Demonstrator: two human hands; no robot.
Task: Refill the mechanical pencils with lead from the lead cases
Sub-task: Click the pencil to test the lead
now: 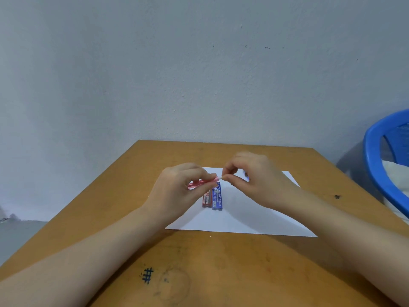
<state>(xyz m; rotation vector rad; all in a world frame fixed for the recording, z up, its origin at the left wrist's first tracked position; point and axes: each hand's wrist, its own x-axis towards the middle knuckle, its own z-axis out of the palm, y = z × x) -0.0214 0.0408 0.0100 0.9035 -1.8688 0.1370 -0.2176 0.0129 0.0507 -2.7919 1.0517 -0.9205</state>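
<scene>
My left hand (177, 191) grips a pink mechanical pencil (197, 184) above the white paper (254, 218), its top end pointing right. My right hand (254, 180) pinches the small white eraser (219, 178) at that top end with thumb and forefinger. Under my hands, two lead cases lie side by side on the paper: a red lead case (206, 200) on the left and a blue lead case (217, 197) marked PENCIL LEAD on the right. A bluish object (246, 175) shows behind my right hand's fingers; most of it is hidden.
The paper lies on a brown wooden table (199, 262) with pen marks near its front edge. A blue plastic chair (385, 160) stands at the right edge of view. A grey wall rises right behind the table.
</scene>
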